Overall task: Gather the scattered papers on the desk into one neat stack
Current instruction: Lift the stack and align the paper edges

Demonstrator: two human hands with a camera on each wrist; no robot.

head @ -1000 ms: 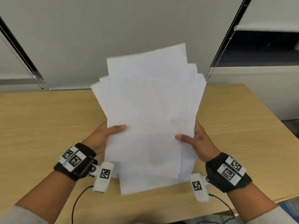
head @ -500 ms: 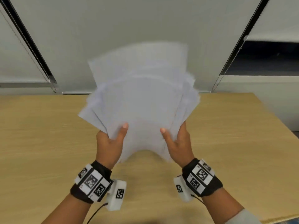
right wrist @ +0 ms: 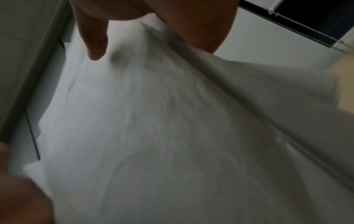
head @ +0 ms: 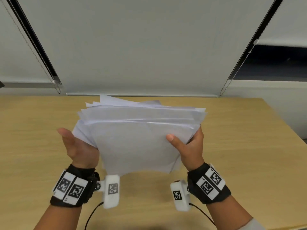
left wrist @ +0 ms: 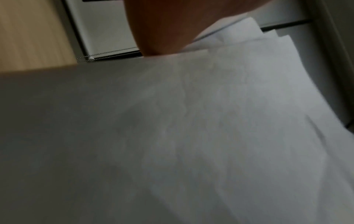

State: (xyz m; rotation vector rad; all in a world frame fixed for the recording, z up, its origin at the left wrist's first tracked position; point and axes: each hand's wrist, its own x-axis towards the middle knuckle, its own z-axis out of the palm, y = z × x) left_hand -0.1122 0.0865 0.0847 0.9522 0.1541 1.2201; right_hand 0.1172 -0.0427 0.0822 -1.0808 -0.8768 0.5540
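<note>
Both hands on an uneven sheaf

I hold the papers (head: 137, 138) above the tabletop (head: 240, 155), right hand (head: 191, 146) pinching one side, left hand (head: 79, 146) open, thumb off the other. Edges fan out; I should loosen, then tap them square.

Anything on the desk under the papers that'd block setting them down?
Nothing visible. The papers are held above the desk by the left hand and right hand; the wood showing around them is bare. The patch directly beneath is hidden.
</note>
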